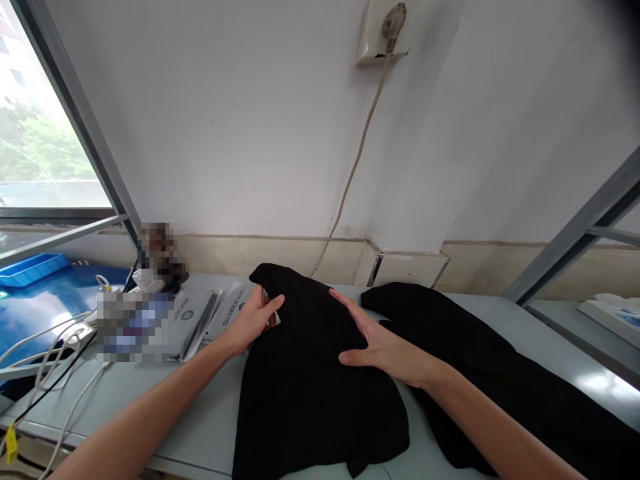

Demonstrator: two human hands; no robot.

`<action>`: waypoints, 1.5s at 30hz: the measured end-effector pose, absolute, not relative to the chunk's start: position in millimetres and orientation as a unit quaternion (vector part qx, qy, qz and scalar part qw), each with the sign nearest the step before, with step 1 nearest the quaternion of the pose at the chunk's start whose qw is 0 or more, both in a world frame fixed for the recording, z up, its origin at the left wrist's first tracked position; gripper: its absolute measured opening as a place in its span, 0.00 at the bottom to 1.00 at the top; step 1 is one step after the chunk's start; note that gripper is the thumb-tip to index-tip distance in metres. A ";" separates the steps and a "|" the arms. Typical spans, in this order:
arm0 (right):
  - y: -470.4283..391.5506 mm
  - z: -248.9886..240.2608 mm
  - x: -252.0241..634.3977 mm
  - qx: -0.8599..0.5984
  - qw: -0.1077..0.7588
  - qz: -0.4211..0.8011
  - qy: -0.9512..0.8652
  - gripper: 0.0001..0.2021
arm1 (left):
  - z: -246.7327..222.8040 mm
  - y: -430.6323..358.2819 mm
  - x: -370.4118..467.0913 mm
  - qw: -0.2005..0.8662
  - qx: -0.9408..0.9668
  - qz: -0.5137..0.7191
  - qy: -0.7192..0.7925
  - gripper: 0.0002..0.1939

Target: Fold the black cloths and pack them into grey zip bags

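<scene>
A piece of black fabric [310, 387], perhaps a garment, lies over the grey table in front of me. My left hand [257, 317] pinches its upper left edge, thumb on top and fingers partly hidden behind the cloth. A small white corner [277, 320], like a tag or paper, shows beside those fingers. On the fabric's right side rests my right hand [373, 343], thumb and fingers spread apart. More black fabric [480, 353] lies to the right, partly beneath my right forearm.
Printed plastic packages [193, 320] lie at the left, near white cables [75, 347] and a blue tray [33, 269]. A cord [357, 160] hangs from the wall socket [383, 33] behind the table [195, 413]. Grey metal frame bars [585, 220] slant at both sides.
</scene>
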State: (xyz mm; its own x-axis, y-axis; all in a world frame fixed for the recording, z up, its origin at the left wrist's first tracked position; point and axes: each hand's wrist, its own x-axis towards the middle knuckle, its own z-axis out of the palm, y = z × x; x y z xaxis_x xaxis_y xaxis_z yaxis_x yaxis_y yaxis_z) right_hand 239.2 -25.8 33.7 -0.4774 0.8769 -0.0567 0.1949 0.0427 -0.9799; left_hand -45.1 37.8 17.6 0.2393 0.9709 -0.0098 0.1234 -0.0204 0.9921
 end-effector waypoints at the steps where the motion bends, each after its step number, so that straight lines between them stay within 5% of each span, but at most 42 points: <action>1: -26.1 35.6 240.2 -0.415 0.307 0.559 -0.649 0.57 | 17.6 38.1 -45.5 0.513 0.597 0.404 0.466 0.27; 12: -16.8 32.4 249.3 -0.437 0.345 0.517 -0.650 0.55 | 23.9 36.4 -48.3 0.476 0.632 0.413 0.452 0.31; 21: -19.5 30.2 241.5 -0.460 0.329 0.549 -0.615 0.58 | 23.4 39.0 -46.8 0.544 0.616 0.413 0.391 0.34; 27: -23.3 25.2 231.7 -0.488 0.334 0.543 -0.596 0.51 | 27.2 36.2 -46.1 0.543 0.614 0.424 0.386 0.34; 34: -23.1 36.9 225.5 -0.475 0.368 0.561 -0.568 0.30 | 25.3 33.7 -50.8 0.548 0.611 0.418 0.389 0.39; 38: -26.0 49.4 226.6 -0.440 0.292 0.623 -0.577 0.33 | 24.1 32.9 -54.8 0.523 0.629 0.408 0.407 0.45; 45: -24.3 61.9 244.9 -0.434 0.269 0.542 -0.668 0.45 | 26.9 31.3 -57.7 0.461 0.672 0.379 0.439 0.50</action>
